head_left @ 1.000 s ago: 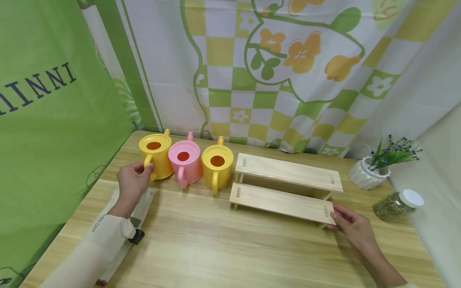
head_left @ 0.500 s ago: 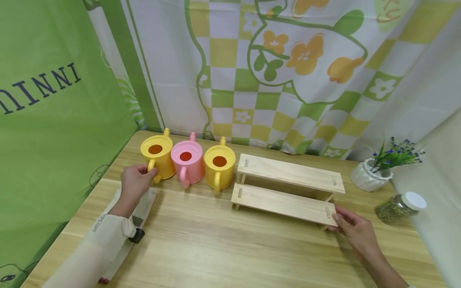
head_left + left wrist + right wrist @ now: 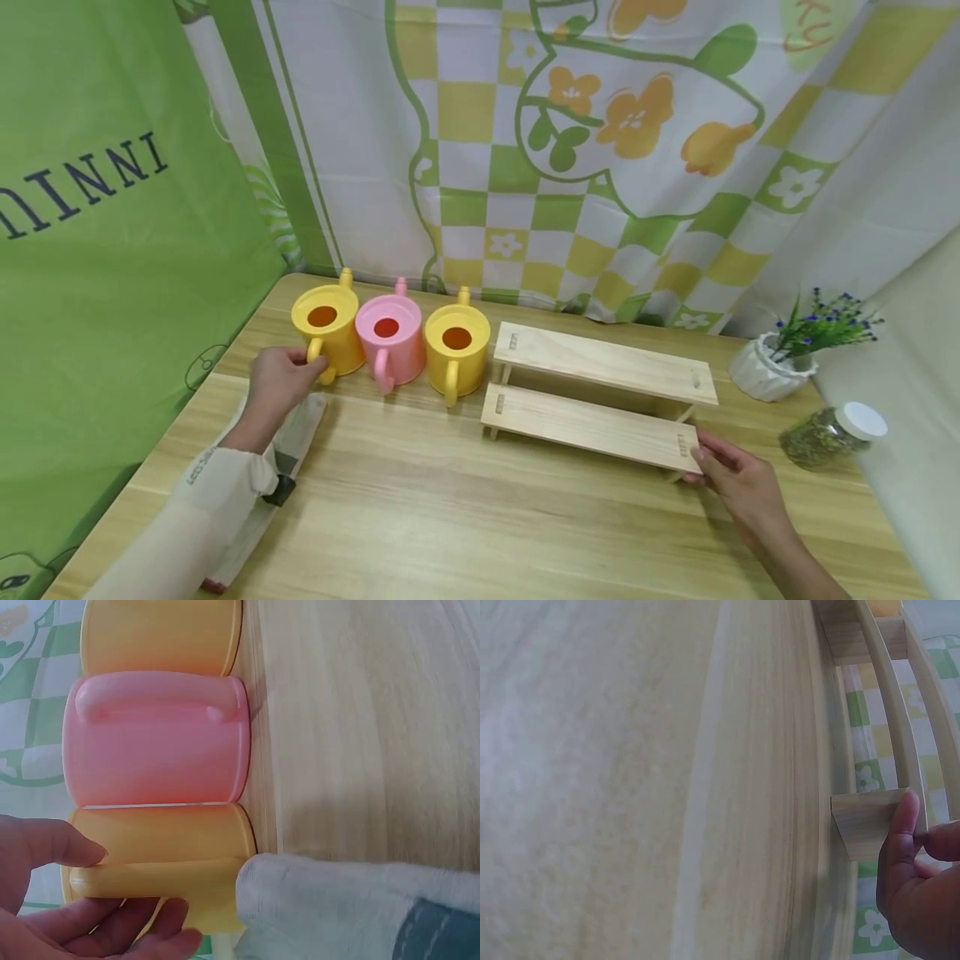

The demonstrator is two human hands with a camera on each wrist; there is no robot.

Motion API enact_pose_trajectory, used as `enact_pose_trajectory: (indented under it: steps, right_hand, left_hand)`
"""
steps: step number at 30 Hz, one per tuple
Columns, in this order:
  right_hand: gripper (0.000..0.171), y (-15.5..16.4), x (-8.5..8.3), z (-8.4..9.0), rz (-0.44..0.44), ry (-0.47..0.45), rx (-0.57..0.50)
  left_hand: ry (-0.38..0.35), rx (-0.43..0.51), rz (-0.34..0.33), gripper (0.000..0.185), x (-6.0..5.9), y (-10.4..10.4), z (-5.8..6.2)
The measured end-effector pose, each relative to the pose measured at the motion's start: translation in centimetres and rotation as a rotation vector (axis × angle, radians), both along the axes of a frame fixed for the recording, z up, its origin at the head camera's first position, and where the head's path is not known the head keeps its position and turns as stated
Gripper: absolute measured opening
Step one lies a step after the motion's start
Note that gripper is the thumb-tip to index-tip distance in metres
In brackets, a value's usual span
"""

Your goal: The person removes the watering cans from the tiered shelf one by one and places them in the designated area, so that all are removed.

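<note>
My left hand (image 3: 282,379) grips the handle (image 3: 169,879) of the leftmost yellow watering can (image 3: 337,333), thumb on one side and fingers curled round the other. Beside that can stands a pink watering can (image 3: 401,354), then another yellow watering can (image 3: 459,362), all upright with spouts toward the curtain. At the right, my right hand (image 3: 742,483) pinches the right end of the lower wooden shelf (image 3: 592,425) between thumb and fingers. In the right wrist view, a fingertip lies by the shelf's leg (image 3: 866,825). Behind and higher is the upper wooden shelf (image 3: 603,362).
A white pot with blue-flowered greenery (image 3: 772,367) stands at the back right. Near it, a jar with a white lid (image 3: 828,435) lies tilted. Under my left forearm is a light cloth (image 3: 303,421) with dark lettering. A patterned curtain (image 3: 517,200) hangs along the table's back edge.
The head view has shifted slightly. Both hands keep the same holds, and the watering cans and shelves stay in place on the table.
</note>
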State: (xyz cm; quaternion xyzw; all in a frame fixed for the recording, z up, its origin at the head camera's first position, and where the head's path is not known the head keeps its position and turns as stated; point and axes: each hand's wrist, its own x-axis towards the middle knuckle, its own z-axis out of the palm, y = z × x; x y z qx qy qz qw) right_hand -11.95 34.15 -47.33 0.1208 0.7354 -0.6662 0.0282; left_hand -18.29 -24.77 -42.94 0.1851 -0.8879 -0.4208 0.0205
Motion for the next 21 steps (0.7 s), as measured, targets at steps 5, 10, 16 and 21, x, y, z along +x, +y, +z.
enact_pose_trajectory:
  steps: [5,10,16,21]
  right_hand:
    - [0.027,0.0,0.0,-0.1,-0.004,-0.003,0.001]
    - [0.023,0.2,0.1,-0.2,0.0,-0.015,-0.007]
    - [0.021,1.9,0.4,0.5,-0.009,-0.053,0.02]
    - [0.024,4.6,0.5,3.9,-0.072,0.106,0.005]
  left_hand:
    - [-0.035,-0.062,-0.046,0.048,0.3,-0.2,0.6]
    - [0.155,-0.097,0.038,0.05,0.8,-0.1,2.3]
    - [0.551,-0.076,-0.003,0.028,1.1,0.5,5.9]
    - [0.794,-0.145,-0.291,0.018,1.6,1.4,9.8]
